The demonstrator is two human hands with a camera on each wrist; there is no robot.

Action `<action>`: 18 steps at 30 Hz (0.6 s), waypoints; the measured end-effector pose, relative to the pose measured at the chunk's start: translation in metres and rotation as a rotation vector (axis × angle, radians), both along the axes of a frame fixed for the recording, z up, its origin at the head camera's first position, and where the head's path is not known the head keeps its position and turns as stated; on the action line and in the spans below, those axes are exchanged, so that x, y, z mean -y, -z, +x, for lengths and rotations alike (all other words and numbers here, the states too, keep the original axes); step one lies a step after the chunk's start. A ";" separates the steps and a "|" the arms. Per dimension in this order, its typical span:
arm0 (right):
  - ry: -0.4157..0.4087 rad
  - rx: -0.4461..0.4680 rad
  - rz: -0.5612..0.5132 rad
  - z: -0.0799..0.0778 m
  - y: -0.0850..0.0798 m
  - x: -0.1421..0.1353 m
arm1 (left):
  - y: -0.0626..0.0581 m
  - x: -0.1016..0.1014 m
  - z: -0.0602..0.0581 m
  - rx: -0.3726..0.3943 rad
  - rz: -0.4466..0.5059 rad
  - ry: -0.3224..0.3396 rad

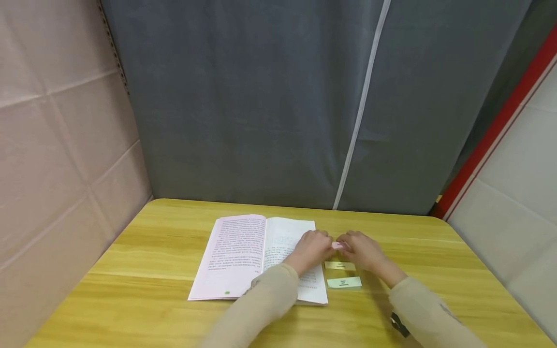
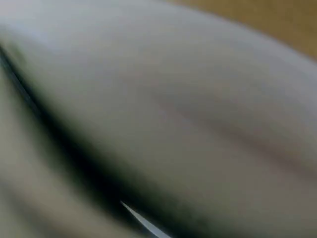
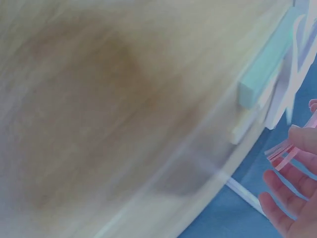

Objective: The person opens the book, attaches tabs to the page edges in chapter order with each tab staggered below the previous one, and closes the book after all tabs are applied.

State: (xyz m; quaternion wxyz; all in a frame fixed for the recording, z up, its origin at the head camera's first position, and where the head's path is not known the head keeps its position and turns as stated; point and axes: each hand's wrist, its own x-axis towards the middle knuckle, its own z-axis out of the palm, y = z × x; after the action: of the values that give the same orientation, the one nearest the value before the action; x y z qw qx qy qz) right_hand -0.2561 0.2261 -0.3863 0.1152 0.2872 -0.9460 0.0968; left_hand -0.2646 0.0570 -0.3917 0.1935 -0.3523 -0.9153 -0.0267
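Observation:
A pad of narrow pink sticky notes (image 1: 337, 245) is held up between my two hands, just beyond the right edge of an open book (image 1: 278, 241). My right hand (image 1: 363, 250) pinches the pad's right end; in the right wrist view the thumb lies over the fanned pink strips (image 3: 283, 154), fingers beneath. From the left, my left hand (image 1: 311, 249) reaches across the right page, its curled fingertips at the pad's other end, mostly hidden. Nearer me on the table lie a yellow sticky-note pad (image 1: 339, 265) and a green sticky-note pad (image 1: 344, 282).
The wooden table (image 1: 143, 270) ends at a grey curtain (image 1: 252, 121) behind, with pale panels (image 1: 56, 145) at the left and right. A dark object (image 1: 399, 325) shows at the right sleeve. Only blurred pale cloth (image 2: 148, 99) fills most of the left wrist view.

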 end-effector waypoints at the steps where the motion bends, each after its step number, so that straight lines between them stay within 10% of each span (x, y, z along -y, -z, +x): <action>1: -0.008 -0.009 -0.001 0.001 -0.001 0.000 | -0.003 0.002 0.001 0.002 0.008 0.014; 18: -0.179 -0.134 -0.055 0.028 -0.029 0.022 | -0.026 0.059 0.030 -0.173 0.112 0.214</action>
State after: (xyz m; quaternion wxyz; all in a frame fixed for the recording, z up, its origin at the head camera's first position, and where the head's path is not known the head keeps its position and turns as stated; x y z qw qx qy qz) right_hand -0.2276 0.2036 -0.3578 0.1767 0.3729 -0.9038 0.1132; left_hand -0.2348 -0.0017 -0.3661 0.2871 -0.4374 -0.8496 -0.0675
